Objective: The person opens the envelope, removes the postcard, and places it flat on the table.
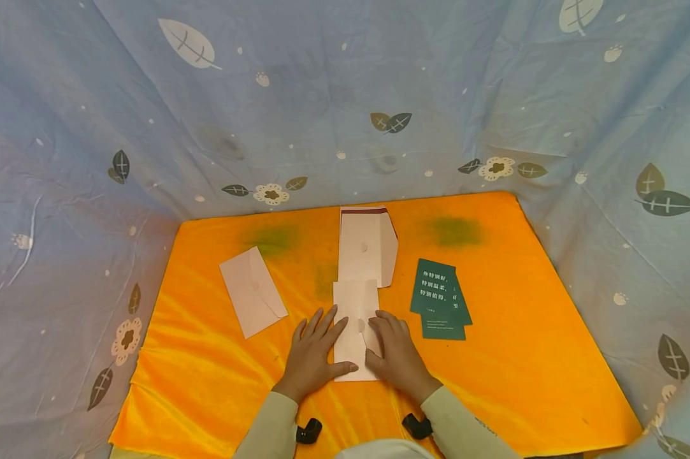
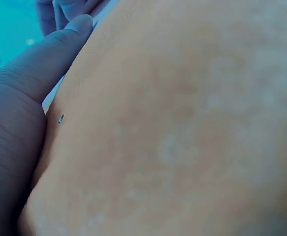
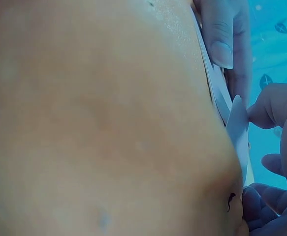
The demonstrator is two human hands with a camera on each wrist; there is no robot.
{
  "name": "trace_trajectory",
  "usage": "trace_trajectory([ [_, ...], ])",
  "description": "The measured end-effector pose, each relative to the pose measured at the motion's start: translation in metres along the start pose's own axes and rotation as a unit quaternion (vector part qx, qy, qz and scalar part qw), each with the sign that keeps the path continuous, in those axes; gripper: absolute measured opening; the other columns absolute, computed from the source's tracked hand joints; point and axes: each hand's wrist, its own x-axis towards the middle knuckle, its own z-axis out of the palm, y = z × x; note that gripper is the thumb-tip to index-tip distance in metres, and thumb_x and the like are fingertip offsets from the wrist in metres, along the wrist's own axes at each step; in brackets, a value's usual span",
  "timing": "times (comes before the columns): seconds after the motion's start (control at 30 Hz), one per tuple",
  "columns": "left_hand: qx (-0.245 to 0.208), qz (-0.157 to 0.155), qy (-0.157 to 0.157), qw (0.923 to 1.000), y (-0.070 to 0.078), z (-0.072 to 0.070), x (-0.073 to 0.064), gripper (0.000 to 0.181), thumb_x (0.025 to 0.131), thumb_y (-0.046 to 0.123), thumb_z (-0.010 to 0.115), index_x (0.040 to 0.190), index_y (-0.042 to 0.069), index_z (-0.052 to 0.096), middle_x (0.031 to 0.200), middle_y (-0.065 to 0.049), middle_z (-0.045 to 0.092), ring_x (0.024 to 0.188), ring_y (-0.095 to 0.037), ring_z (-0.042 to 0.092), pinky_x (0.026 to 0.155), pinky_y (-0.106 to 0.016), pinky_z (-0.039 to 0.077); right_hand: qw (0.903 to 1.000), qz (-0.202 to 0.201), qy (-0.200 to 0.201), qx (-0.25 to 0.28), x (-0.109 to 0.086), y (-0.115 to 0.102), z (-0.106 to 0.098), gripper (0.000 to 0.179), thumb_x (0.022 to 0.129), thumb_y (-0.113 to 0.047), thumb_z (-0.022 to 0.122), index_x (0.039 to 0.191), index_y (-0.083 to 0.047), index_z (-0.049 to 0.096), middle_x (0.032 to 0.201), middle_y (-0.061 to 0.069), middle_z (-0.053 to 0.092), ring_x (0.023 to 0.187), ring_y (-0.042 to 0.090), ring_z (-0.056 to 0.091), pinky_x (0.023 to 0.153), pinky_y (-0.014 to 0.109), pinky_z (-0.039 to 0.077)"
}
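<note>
A pale pink envelope (image 1: 353,299) lies upright on the orange cloth, between both hands. My left hand (image 1: 316,350) rests along its left side with spread fingers, the thumb lying across its lower part. On the right side, my right hand (image 1: 399,350) has bent fingers and holds the envelope's side flap (image 3: 238,120), which stands slightly lifted in the right wrist view. The left wrist view shows the left thumb (image 2: 45,64) close up beside the blurred cloth. Just beyond this envelope lies a second one (image 1: 359,239) with its flap unfolded to the right.
Another pink envelope (image 1: 250,293) lies tilted at the left, its flap folded over. Several dark green cards (image 1: 436,296) with white lettering overlap at the right. A blue leaf-patterned curtain (image 1: 322,95) surrounds the back and sides of the orange-covered table (image 1: 522,357).
</note>
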Motion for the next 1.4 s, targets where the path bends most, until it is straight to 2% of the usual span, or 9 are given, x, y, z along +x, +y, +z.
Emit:
trace_trajectory([
  [0.1, 0.003, -0.001, -0.004, 1.0, 0.001, 0.0, 0.0, 0.101, 0.09, 0.081, 0.068, 0.171, 0.027, 0.04, 0.181, -0.002, 0.019, 0.165, -0.029, 0.013, 0.125, -0.066, 0.013, 1.0, 0.006, -0.004, 0.003, -0.001, 0.0, -0.001, 0.058, 0.088, -0.017, 0.081, 0.141, -0.001, 0.062, 0.154, 0.02, 0.053, 0.132, 0.042, 0.049, 0.11, 0.055, 0.048],
  [0.47, -0.023, 0.012, 0.02, 0.9995, -0.002, 0.007, -0.002, 0.1, 0.089, 0.081, 0.067, 0.169, 0.026, 0.044, 0.179, -0.004, 0.024, 0.164, -0.033, 0.018, 0.122, -0.069, 0.015, 0.9987, 0.04, -0.024, 0.02, -0.003, 0.0, -0.003, 0.062, 0.088, -0.018, 0.081, 0.145, -0.005, 0.06, 0.158, 0.014, 0.051, 0.137, 0.037, 0.047, 0.115, 0.054, 0.045],
  [0.83, -0.023, 0.002, 0.008, 0.9997, -0.001, 0.003, -0.001, 0.1, 0.089, 0.081, 0.068, 0.169, 0.027, 0.044, 0.18, -0.002, 0.021, 0.165, -0.03, 0.014, 0.123, -0.067, 0.014, 0.9966, 0.043, -0.035, 0.061, -0.003, 0.003, -0.009, 0.066, 0.089, -0.017, 0.08, 0.15, -0.004, 0.055, 0.157, 0.013, 0.05, 0.141, 0.036, 0.046, 0.119, 0.053, 0.04],
  [0.97, -0.03, -0.006, -0.001, 0.9995, -0.001, 0.002, -0.001, 0.1, 0.089, 0.081, 0.069, 0.17, 0.027, 0.044, 0.18, -0.001, 0.02, 0.165, -0.027, 0.011, 0.125, -0.064, 0.01, 0.992, 0.053, -0.025, 0.112, -0.003, 0.008, -0.013, 0.069, 0.086, -0.009, 0.081, 0.15, -0.005, 0.055, 0.147, 0.01, 0.055, 0.127, 0.028, 0.055, 0.112, 0.047, 0.048],
  [1.1, -0.032, 0.001, 0.012, 0.9994, -0.001, 0.002, -0.001, 0.099, 0.089, 0.08, 0.069, 0.168, 0.025, 0.046, 0.18, -0.003, 0.023, 0.164, -0.031, 0.015, 0.124, -0.067, 0.012, 0.9832, 0.066, -0.013, 0.17, -0.006, 0.016, -0.016, 0.07, 0.085, 0.0, 0.078, 0.15, -0.008, 0.055, 0.131, 0.003, 0.059, 0.107, 0.019, 0.059, 0.094, 0.034, 0.056],
  [1.2, -0.029, 0.004, 0.016, 0.9995, -0.003, 0.002, -0.001, 0.099, 0.089, 0.082, 0.067, 0.168, 0.025, 0.047, 0.179, -0.004, 0.024, 0.164, -0.031, 0.017, 0.123, -0.068, 0.013, 0.9792, 0.061, -0.006, 0.193, -0.008, 0.02, -0.018, 0.067, 0.085, 0.003, 0.073, 0.149, -0.006, 0.054, 0.125, 0.003, 0.059, 0.102, 0.019, 0.059, 0.087, 0.029, 0.057],
  [1.4, -0.03, 0.005, 0.017, 0.9994, -0.004, 0.004, -0.001, 0.099, 0.089, 0.083, 0.065, 0.168, 0.025, 0.047, 0.18, -0.003, 0.023, 0.164, -0.031, 0.016, 0.123, -0.068, 0.014, 0.9762, 0.055, -0.008, 0.21, -0.008, 0.024, -0.02, 0.065, 0.087, 0.005, 0.07, 0.15, -0.002, 0.053, 0.123, 0.005, 0.057, 0.102, 0.021, 0.058, 0.085, 0.029, 0.057],
])
